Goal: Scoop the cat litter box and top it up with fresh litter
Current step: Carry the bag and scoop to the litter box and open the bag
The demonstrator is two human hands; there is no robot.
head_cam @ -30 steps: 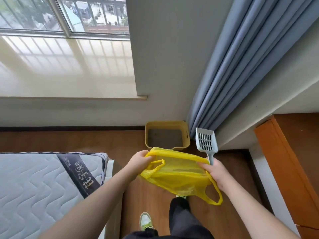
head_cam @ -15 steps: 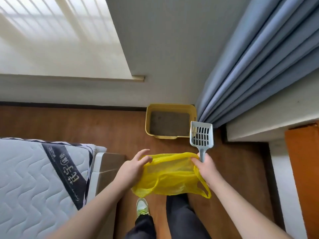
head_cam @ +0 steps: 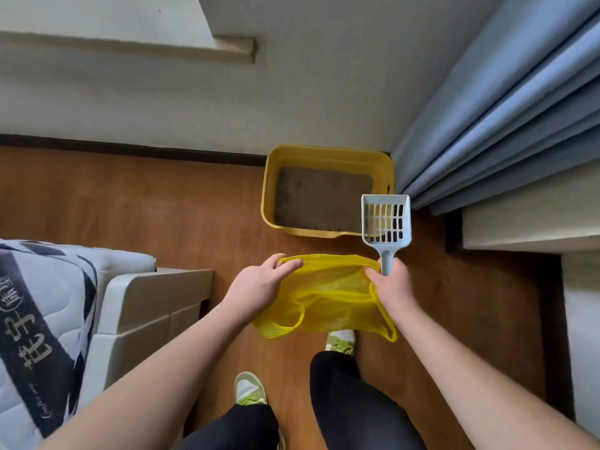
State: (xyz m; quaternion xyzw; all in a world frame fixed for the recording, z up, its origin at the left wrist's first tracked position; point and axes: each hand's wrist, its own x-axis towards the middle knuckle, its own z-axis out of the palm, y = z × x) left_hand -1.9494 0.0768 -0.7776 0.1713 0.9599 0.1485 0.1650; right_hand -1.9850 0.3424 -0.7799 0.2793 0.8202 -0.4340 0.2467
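Yellow litter box [head_cam: 328,155] on floor holding grey-brown litter [head_cam: 319,198]; just short of it, yellow bag [head_cam: 328,293] stretched open, left hand [head_cam: 259,287] pinching rim, right hand [head_cam: 393,287] gripping rim plus scoop [head_cam: 385,222].

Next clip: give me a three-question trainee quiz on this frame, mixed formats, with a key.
1. True or false: the scoop is digging in the litter box.
2. The yellow bag is held by: A) the left hand only B) the right hand only C) both hands.
3. Fill in: the litter box stands on the floor against the wall, beside the blue ____.

Key
1. False; the right hand holds it raised in front of the box.
2. C
3. curtain
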